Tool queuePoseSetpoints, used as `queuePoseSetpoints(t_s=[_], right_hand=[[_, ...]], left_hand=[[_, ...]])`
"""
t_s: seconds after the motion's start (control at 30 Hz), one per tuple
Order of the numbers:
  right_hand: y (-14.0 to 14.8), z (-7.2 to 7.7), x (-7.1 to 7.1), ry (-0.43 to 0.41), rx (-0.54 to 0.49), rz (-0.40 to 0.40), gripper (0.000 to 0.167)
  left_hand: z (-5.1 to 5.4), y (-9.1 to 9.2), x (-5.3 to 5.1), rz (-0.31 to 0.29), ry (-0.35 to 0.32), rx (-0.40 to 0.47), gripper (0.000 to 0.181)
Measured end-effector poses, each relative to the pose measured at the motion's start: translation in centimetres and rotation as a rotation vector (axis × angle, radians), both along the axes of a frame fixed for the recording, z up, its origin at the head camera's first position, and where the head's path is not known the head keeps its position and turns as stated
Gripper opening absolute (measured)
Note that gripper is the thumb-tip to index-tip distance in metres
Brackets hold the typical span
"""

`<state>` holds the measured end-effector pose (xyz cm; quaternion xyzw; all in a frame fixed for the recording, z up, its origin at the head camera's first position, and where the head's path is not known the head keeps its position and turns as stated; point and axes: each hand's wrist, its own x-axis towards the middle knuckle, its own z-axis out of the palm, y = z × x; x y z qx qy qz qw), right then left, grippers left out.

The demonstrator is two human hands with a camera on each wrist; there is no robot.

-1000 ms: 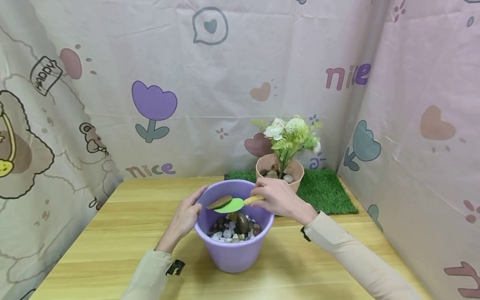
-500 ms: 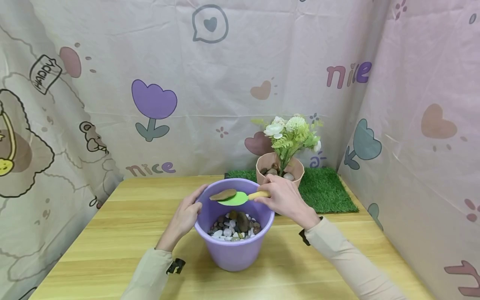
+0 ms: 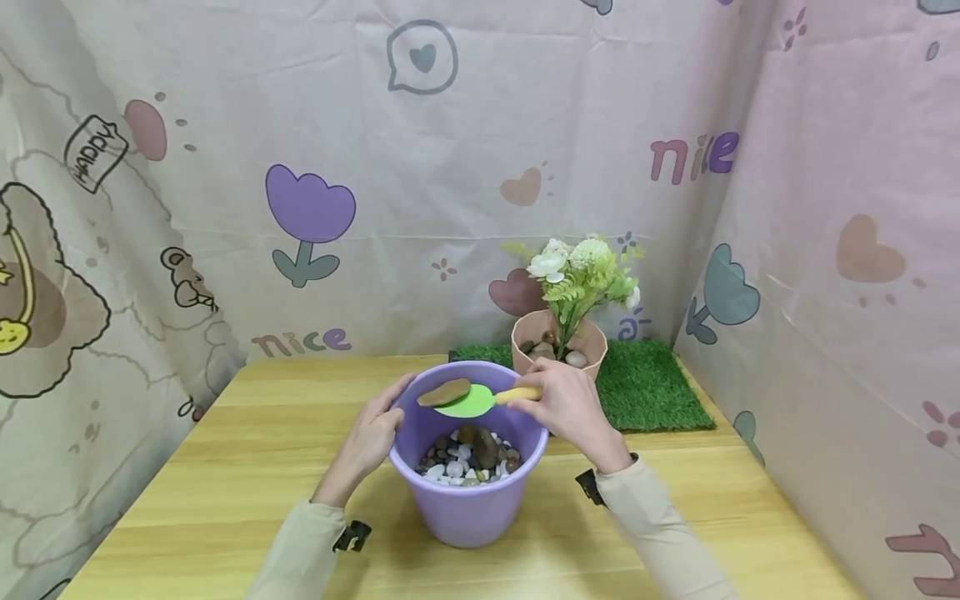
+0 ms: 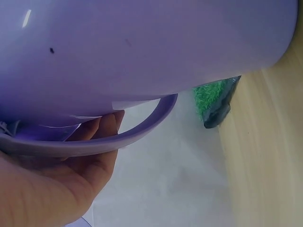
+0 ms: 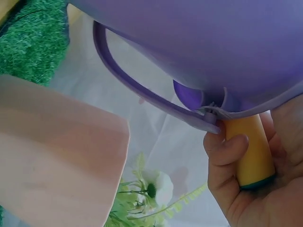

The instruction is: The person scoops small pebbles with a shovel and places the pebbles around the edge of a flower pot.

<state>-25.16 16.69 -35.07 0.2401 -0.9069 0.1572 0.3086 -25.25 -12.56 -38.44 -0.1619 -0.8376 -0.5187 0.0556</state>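
A purple bucket (image 3: pixel 468 508) with small pebbles (image 3: pixel 457 460) and a larger dark stone (image 3: pixel 485 448) inside stands on the table. The left hand (image 3: pixel 369 437) grips its left rim; in the left wrist view the fingers (image 4: pixel 102 165) lie around the bucket's handle (image 4: pixel 142 130) against the wall. Above the pebbles, the right hand (image 3: pixel 570 404) holds a small green shovel (image 3: pixel 476 402) by its yellow handle (image 5: pixel 250 151), curled fingers around it. A flat brown stone (image 3: pixel 445 392) lies on the left part of the shovel's blade, within the bucket's mouth.
Behind the bucket on the right, a pink pot (image 3: pixel 596 346) holds white flowers (image 3: pixel 588 252), green leaves and several stones. It stands on a green turf mat (image 3: pixel 652 392). The wooden table (image 3: pixel 300 417) is bordered by a printed cloth (image 3: pixel 420 183) at the back and sides.
The shovel and its stone rose and shifted right slightly, then stayed nearly in place. The right wrist and forearm have swung inward. The left hand keeps its hold on the rim.
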Motion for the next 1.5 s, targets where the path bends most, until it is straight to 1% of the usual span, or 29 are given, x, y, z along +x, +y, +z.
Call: queuePoseSetpoints(t_s=[0.17,0.33,0.47,0.67,0.8,0.97,1.13,1.37,1.5], right_hand=[[0.00,-0.16,0.18,-0.013,-0.039,-0.020,0.027],[0.06,-0.17,0.26,-0.021,-0.068,-0.012,0.028],[0.03,-0.11,0.29,-0.025,-0.081,-0.011,0.027],[-0.05,-0.08,0.33,-0.065,-0.083,-0.020,0.028],[0.01,-0.07,0.27,-0.071,-0.109,-0.016,0.027],[0.09,-0.15,0.04,-0.052,-0.106,0.006,0.027],[0.04,-0.54,-0.12,-0.024,-0.076,0.032,0.024],[0.21,-0.76,0.02,0.063,-0.061,0.039,0.023],[0.55,-0.71,0.30,0.098,-0.074,0.039,0.023]], left_hand=[[0.10,0.00,0.03,-0.012,0.005,0.003,0.067],[0.17,0.01,0.07,-0.021,0.002,0.019,0.066],[0.13,0.02,-0.03,-0.021,0.003,0.017,0.066],[-0.03,-0.04,-0.08,-0.014,0.003,0.006,0.067],[0.02,-0.02,-0.23,-0.012,0.007,0.002,0.067],[0.05,-0.06,-0.37,-0.021,0.004,0.017,0.067],[-0.09,-0.22,-0.16,-0.018,-0.014,0.022,0.067],[0.04,-0.27,0.17,-0.016,-0.015,0.022,0.068],[0.16,-0.17,0.14,-0.019,0.002,0.018,0.068]])
